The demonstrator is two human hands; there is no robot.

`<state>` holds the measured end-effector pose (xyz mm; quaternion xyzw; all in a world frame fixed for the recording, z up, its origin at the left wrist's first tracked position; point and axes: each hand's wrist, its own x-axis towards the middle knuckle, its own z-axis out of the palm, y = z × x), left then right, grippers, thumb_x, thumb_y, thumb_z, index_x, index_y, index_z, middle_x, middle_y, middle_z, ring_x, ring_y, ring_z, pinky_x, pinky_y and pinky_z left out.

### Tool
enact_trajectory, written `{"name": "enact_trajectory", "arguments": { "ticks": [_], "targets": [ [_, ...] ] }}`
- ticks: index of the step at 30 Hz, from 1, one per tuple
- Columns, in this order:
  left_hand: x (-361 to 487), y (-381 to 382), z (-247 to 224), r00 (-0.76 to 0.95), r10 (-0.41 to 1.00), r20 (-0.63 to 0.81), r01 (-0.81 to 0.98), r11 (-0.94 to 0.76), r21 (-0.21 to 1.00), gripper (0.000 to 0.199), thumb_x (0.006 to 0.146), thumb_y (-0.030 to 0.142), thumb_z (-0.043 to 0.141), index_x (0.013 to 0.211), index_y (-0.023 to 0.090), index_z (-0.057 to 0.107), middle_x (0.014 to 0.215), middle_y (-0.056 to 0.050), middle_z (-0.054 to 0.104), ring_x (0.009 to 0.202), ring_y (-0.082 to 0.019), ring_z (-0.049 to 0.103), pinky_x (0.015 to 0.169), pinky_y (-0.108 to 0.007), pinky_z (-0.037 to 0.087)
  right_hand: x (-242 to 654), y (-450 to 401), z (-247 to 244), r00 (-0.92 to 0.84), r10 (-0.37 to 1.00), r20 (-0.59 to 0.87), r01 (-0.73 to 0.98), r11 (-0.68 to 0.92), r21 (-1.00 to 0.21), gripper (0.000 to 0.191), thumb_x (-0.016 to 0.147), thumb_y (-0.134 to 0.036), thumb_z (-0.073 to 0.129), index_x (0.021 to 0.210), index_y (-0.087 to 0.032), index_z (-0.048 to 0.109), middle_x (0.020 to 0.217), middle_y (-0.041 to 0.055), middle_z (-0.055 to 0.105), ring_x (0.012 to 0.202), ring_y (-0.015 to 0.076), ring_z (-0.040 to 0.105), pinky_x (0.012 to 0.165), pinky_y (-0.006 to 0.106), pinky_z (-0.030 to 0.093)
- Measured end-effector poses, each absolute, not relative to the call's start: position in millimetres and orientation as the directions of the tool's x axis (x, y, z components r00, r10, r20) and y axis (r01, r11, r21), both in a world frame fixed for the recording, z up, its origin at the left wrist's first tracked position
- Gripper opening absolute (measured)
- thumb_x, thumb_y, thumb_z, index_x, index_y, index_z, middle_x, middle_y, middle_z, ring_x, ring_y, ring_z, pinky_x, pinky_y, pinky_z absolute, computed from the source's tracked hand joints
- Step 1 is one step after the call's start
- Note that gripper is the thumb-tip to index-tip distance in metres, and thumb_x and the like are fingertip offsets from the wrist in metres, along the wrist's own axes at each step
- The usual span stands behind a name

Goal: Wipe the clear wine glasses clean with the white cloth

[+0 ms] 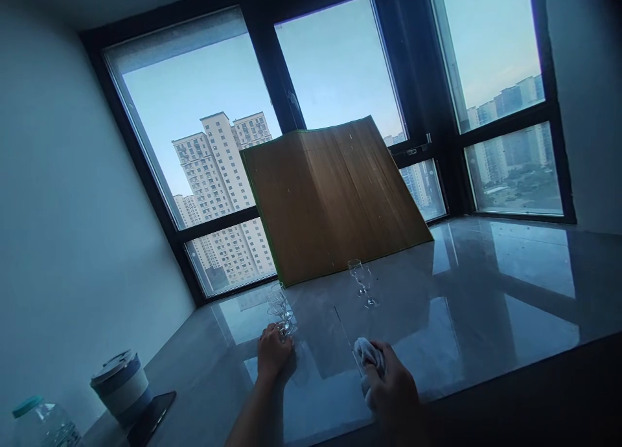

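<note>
Where tall windows [325, 65] line the back edge, a glossy table [214, 376] carries nearly everything; a brown board [335, 201] leans towards the panes, foot on the tabletop. Lidded cup [121, 389] by the left edge; capped bottle [46, 424] nearer, its footing out of view; dark flat slab [153, 418] at the cup's foot. Right hand [391, 389], close to the front edge, clenched round a white cloth [367, 353]. Left hand [273, 353] curled at a cluster of clear glasses [279, 308] in front of the board's lower left corner; whether it grips one, cannot tell. Two stemmed glasses [363, 282] upright before the board. Thin dark strip [344, 327] by the cloth, nature unclear. Risks, as judged: a left-knuckle nudge could topple the crowded cluster; a bumped board could slide into either group.
</note>
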<state>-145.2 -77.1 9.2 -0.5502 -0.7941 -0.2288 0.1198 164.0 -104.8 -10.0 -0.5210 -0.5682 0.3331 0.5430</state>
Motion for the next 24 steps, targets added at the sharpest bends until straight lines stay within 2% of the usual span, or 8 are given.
{"name": "enact_trajectory", "arguments": {
  "ticks": [3,10,16,24],
  "targets": [
    [-141.2,-79.9,10.8,-0.424,0.789,0.444,0.906,0.369,0.208,0.043,0.086,0.032,0.051,0.123,0.017,0.068,0.125,-0.014,0.067,0.120,-0.031,0.059,0.106,-0.045,0.041,161.9,-104.0,-12.5,0.146,0.949,0.281,0.226,0.244,-0.943,0.037,0.080,-0.037,0.048,0.109,-0.024,0.068,0.097,0.0063,0.076,0.090,0.0258,0.071,0.074,0.030,0.050],
    [-137.9,-78.6,13.9,-0.509,0.775,0.375,0.860,0.470,0.198,0.049,0.088,0.037,0.049,0.130,0.016,0.062,0.130,-0.015,0.065,0.124,-0.031,0.058,0.109,-0.043,0.038,161.1,-101.8,-16.7,0.126,0.953,0.275,0.220,0.243,-0.945,0.037,0.082,-0.039,0.047,0.110,-0.023,0.066,0.100,0.0068,0.075,0.090,0.0259,0.070,0.075,0.031,0.049],
    [-136.5,-79.5,15.2,-0.518,0.781,0.349,0.856,0.471,0.215,0.050,0.089,0.037,0.048,0.133,0.016,0.061,0.134,-0.016,0.064,0.127,-0.031,0.057,0.110,-0.041,0.037,162.0,-103.4,-15.2,0.122,0.953,0.276,0.243,0.241,-0.940,0.038,0.082,-0.038,0.047,0.111,-0.023,0.066,0.102,0.0078,0.076,0.092,0.0264,0.070,0.075,0.031,0.049],
    [-143.3,-75.9,8.5,-0.539,0.786,0.302,0.840,0.480,0.253,0.051,0.089,0.036,0.050,0.137,0.020,0.057,0.144,-0.013,0.058,0.135,-0.029,0.050,0.115,-0.042,0.033,162.3,-107.0,-9.2,0.121,0.963,0.242,0.239,0.209,-0.948,0.038,0.081,-0.038,0.046,0.110,-0.023,0.066,0.095,0.0066,0.075,0.083,0.0248,0.071,0.067,0.028,0.048]
  ]
}}
